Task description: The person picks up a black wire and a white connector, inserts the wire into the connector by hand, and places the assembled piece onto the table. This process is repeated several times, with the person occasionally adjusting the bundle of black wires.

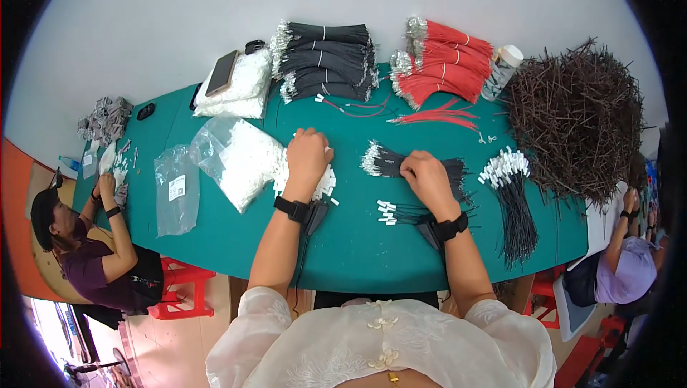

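Observation:
My left hand [308,163] rests with curled fingers on the loose white plastic connectors [325,186] that spill from a clear bag [247,163]. What its fingertips hold is hidden. To the right, my right hand [424,173] pinches at a bundle of black wires [386,162] with shiny metal tips, which lies crosswise on the table. Just below that hand are a few black wires with white connectors [387,211] on their left ends. A thick bunch of black wires with white connectors [509,198] lies further right. Both wrists wear black straps with a small dark device.
On the green table [343,252], tied black wire bundles [325,59] and red wire bundles [447,66] stand at the back. A bag with a phone [222,73] is left of them; a jar [503,73] and a dark tangled heap [580,120] are right. People sit at both ends.

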`<action>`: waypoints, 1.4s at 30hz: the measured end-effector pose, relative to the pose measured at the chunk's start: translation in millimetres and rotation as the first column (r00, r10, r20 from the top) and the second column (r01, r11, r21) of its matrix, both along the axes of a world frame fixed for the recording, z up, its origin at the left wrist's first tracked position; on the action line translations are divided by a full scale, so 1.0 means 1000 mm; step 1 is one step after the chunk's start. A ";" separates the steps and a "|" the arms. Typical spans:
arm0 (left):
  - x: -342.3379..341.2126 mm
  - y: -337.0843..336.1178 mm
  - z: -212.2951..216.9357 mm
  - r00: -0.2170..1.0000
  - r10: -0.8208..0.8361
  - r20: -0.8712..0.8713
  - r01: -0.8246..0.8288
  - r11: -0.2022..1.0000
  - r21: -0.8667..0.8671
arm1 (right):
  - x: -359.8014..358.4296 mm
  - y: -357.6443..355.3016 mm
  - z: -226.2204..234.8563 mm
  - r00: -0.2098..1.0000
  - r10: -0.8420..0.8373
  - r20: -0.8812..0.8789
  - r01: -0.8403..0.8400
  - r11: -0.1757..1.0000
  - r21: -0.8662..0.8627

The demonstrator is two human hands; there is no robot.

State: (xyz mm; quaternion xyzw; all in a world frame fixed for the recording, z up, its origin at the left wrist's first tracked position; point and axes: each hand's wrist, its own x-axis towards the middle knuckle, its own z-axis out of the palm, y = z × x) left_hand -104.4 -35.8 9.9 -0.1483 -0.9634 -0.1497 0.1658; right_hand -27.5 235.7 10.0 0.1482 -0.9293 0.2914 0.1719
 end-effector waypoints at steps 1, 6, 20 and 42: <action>0.001 0.001 0.002 1.000 0.002 -0.008 -0.002 1.000 0.006 | 0.000 0.000 0.000 1.000 0.010 -0.005 -0.010 1.000 -0.012; 0.010 0.003 0.010 0.995 0.038 0.088 -0.045 0.996 0.077 | 0.006 -0.002 0.010 0.998 0.047 0.038 -0.036 0.968 -0.249; 0.038 0.000 0.016 0.999 0.052 -0.011 -0.048 0.975 0.218 | 0.024 -0.019 0.040 0.971 0.142 0.191 0.024 0.740 -0.672; 0.062 0.000 0.021 0.991 -0.007 0.134 -0.034 0.953 0.301 | 0.041 -0.039 0.069 0.995 0.096 -0.022 -0.093 0.848 -0.522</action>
